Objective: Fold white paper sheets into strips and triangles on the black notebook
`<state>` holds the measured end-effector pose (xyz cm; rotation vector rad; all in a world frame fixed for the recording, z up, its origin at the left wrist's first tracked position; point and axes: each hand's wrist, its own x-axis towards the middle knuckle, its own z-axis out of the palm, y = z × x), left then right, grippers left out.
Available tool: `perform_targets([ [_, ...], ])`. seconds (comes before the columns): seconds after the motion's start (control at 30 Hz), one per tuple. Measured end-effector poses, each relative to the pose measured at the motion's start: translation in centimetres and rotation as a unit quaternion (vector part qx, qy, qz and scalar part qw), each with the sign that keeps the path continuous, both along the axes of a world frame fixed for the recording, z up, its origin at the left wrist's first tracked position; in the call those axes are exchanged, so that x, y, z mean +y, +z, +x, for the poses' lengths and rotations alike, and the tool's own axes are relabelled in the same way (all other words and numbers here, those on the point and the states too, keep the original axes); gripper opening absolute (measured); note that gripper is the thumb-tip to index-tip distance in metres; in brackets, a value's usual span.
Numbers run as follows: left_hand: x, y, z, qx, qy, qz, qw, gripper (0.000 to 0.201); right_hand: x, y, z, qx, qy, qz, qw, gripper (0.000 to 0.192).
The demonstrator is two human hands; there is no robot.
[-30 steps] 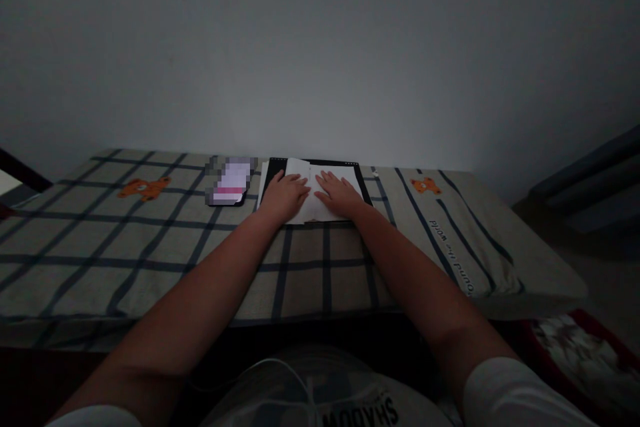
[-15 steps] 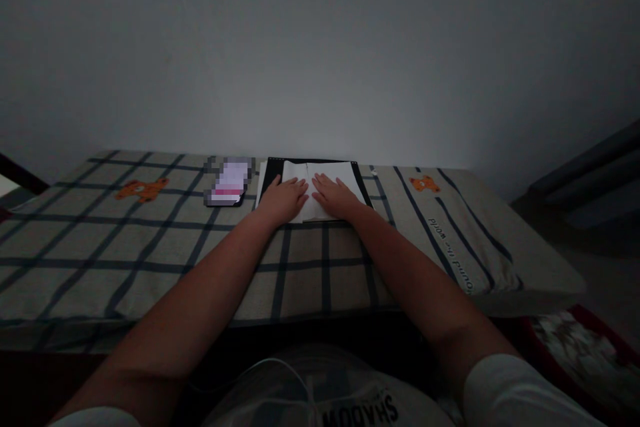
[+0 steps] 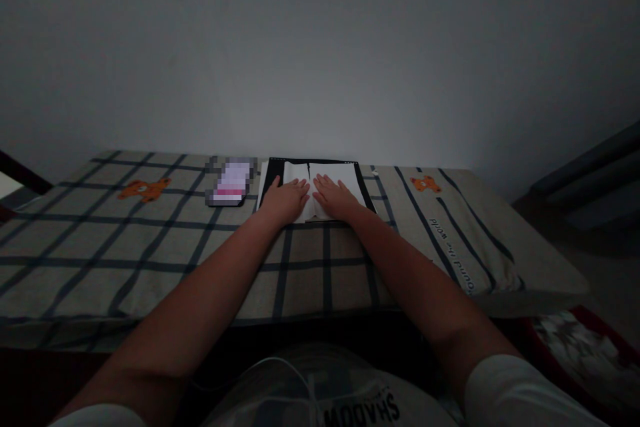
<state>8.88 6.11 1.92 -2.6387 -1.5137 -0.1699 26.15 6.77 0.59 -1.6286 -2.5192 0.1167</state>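
Observation:
A white sheet of paper [image 3: 346,177] lies on a black mat [image 3: 369,193] at the far side of a bed covered with a checked cloth [image 3: 150,247]. My left hand [image 3: 286,200] rests flat on the left part of the paper, fingers spread. My right hand [image 3: 334,196] lies flat on the paper beside it, the two hands almost touching. A crease or fold line runs up the paper between them. Neither hand grips anything.
A phone with a lit screen [image 3: 231,181] lies left of the mat. A pillow [image 3: 465,240] in the same checked cloth sits at the right. A plain wall [image 3: 320,53] stands right behind the bed. The room is dim.
The paper's upper left part, raised a second ago, now lies flat. Both hands have stayed on the paper, shifting only slightly.

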Motion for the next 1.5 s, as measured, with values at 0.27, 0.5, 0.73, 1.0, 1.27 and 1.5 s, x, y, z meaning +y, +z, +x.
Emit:
perform_targets([
  [0.27,-0.11,0.03,0.1,-0.001,0.005,-0.003,1.0,0.046,0.02,-0.02,0.04,-0.002,0.001,-0.002,1.0,0.055],
  [0.5,-0.29,0.04,0.26,0.0,0.009,0.004,1.0,0.046,-0.23,0.15,-0.1,-0.004,-0.007,-0.004,1.0,0.054],
  [0.73,-0.43,0.02,0.56,-0.009,0.015,0.012,1.0,0.046,-0.18,0.05,-0.32,-0.009,-0.019,-0.005,1.0,0.054],
  [1.0,-0.71,-0.18,0.8,-0.02,0.026,0.025,0.999,0.045,-0.19,-0.04,-0.32,0.0,-0.025,0.0,1.0,0.054],
  [1.27,-0.29,0.03,0.47,-0.02,-0.022,0.066,0.997,0.04,0.3,-0.12,0.32,-0.003,0.001,0.016,1.0,0.054],
  [1.5,-0.05,-0.33,0.7,0.005,-0.031,0.051,0.998,0.041,0.34,0.12,0.47,-0.012,0.019,0.034,0.999,0.052],
])
